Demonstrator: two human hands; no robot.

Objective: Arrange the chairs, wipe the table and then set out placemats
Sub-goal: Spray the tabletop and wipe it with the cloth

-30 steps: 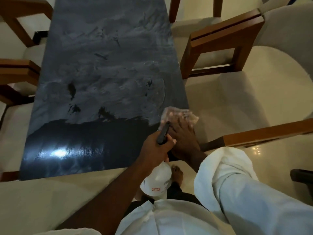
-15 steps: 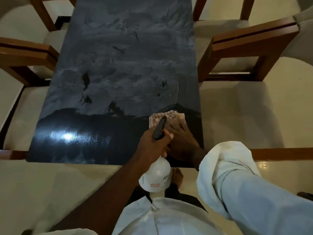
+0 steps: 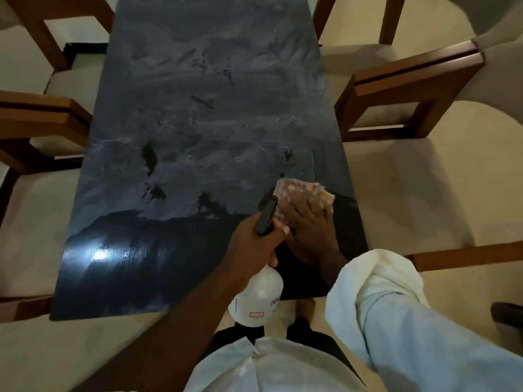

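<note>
A long dark table (image 3: 198,114) runs away from me, its far part covered in grey wet smears and its near strip wiped glossy. My right hand (image 3: 311,224) presses flat on a checked cloth (image 3: 297,190) near the table's right edge. My left hand (image 3: 254,241) grips the black trigger head of a white spray bottle (image 3: 256,298), which hangs over the table's near edge. Cushioned wooden chairs stand along both sides: one at the right (image 3: 410,89) and one at the left (image 3: 42,120).
A further chair seat (image 3: 452,179) sits close at the right, with a wooden rail (image 3: 467,256) beside my right sleeve. Pale floor lies at the near left. A dark object (image 3: 508,315) shows at the right edge.
My right hand has slid the cloth away from me along the right side of the table, leaving a freshly wiped dark patch behind it. My left hand keeps holding the bottle.
</note>
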